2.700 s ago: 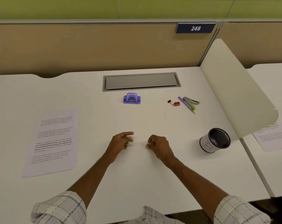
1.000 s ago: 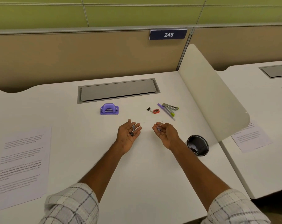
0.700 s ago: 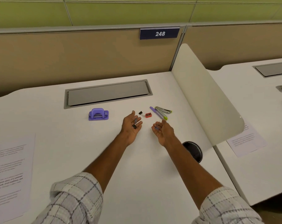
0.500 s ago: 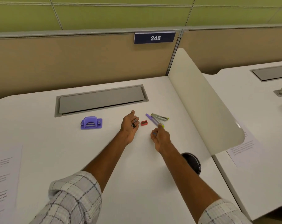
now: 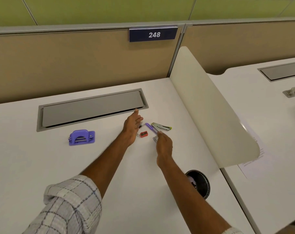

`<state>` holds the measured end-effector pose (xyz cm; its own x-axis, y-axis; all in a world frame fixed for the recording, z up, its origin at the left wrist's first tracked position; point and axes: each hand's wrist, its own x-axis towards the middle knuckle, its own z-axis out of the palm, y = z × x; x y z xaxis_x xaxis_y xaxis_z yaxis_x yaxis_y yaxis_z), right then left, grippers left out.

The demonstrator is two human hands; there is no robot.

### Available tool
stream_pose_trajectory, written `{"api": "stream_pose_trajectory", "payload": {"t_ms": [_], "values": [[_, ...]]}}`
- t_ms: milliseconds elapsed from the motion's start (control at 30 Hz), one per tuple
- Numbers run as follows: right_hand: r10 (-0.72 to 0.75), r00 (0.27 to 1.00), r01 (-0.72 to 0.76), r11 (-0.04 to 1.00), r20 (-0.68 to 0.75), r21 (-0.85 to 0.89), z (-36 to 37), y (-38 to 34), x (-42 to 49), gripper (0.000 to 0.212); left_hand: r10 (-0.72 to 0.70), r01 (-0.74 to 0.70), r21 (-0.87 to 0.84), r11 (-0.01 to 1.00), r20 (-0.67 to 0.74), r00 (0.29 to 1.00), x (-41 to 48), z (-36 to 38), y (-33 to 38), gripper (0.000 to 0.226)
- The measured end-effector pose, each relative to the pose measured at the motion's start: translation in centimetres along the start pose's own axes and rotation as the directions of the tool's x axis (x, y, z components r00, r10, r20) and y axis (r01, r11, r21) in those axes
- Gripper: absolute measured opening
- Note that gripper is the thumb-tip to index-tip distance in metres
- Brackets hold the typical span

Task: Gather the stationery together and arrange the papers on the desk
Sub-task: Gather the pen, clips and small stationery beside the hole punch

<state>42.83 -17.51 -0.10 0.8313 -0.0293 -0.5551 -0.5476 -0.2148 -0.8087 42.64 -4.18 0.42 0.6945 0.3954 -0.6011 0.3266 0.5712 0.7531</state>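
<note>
The left hand [image 5: 132, 128] lay straight-fingered and tilted palm-up, released rather than clenched. A small black clip [image 5: 140, 126] showed at its palm's edge, but whether it rested in the hand or on the desk [image 5: 59, 166] could not be told. The right hand [image 5: 164, 144] was turned palm-down with its fingers curled, at the near end of the purple pen [image 5: 149, 127]. A wire paper clip [image 5: 154, 139] sat just beside its knuckles, and it could not be told whether the hand was grasping it or had let go.

A second earlier both hands were held palm-up at mid-desk, each cradling clips. They had since reached to twelve o'clock, to the pen, stapler [image 5: 161, 127] and red sharpener [image 5: 143, 133], which suggested the clips were joining that group.

The hole punch [image 5: 81, 137] sat well apart at nine o'clock and the cup [image 5: 200, 183] at five o'clock. The papers were out of view, so arranging them looked undone.
</note>
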Motion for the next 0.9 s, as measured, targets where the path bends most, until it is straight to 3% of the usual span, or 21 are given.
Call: {"api": "stream_pose_trajectory", "payload": {"t_ms": [133, 300, 433, 500, 567, 633, 767, 900], "values": [[-0.112, 0.994, 0.111, 0.99, -0.007, -0.085, 0.0, 0.9, -0.6, 0.035, -0.002, 0.001, -0.027, 1.0, -0.01, 1.0, 0.4, -0.2, -0.6, 0.062], [-0.285, 0.958, 0.276, 0.908, 0.019, -0.316, -0.4, 1.4, -1.3, 0.037, 0.05, -0.05, -0.004, 0.999, -0.028, 0.998, 0.0, -0.9, -1.3, 0.061], [-0.393, 0.919, 0.38, 0.846, 0.044, -0.373, -0.9, 1.6, -1.9, 0.04, 0.077, -0.077, 0.042, 0.996, -0.004, 0.997, -0.9, -1.8, -1.5, 0.062], [-0.429, 0.901, 0.422, 0.831, 0.064, -0.363, -1.2, 1.7, -2.5, 0.043, 0.119, -0.119, 0.145, 0.982, 0.004, 0.993, -1.5, -2.3, -1.7, 0.06], [-0.472, 0.874, 0.479, 0.796, 0.117, -0.37, -1.3, 2.0, -3.3, 0.045, 0.21, -0.19, 0.373, 0.908, -0.015, 0.977, -2.4, -2.9, -2.2, 0.057], [-0.507, 0.84, 0.539, 0.737, 0.194, -0.408, -1.1, 2.5, -4.0, 0.046, 0.317, -0.259, 0.602, 0.756, 0.01, 0.948, -3.6, -3.5, -3.0, 0.052], [-0.526, 0.757, 0.643, 0.497, 0.386, -0.583, -0.8, 3.9, -4.3, 0.055, 0.361, -0.329, 0.824, 0.461, 0.165, 0.918, -5.8, -5.2, -5.0, 0.055], [-0.525, 0.671, 0.703, 0.228, 0.523, -0.674, -0.8, 3.5, -3.0, 0.06, 0.368, -0.324, 0.838, 0.439, 0.161, 0.916, -8.4, -6.9, -5.9, 0.057]]}}
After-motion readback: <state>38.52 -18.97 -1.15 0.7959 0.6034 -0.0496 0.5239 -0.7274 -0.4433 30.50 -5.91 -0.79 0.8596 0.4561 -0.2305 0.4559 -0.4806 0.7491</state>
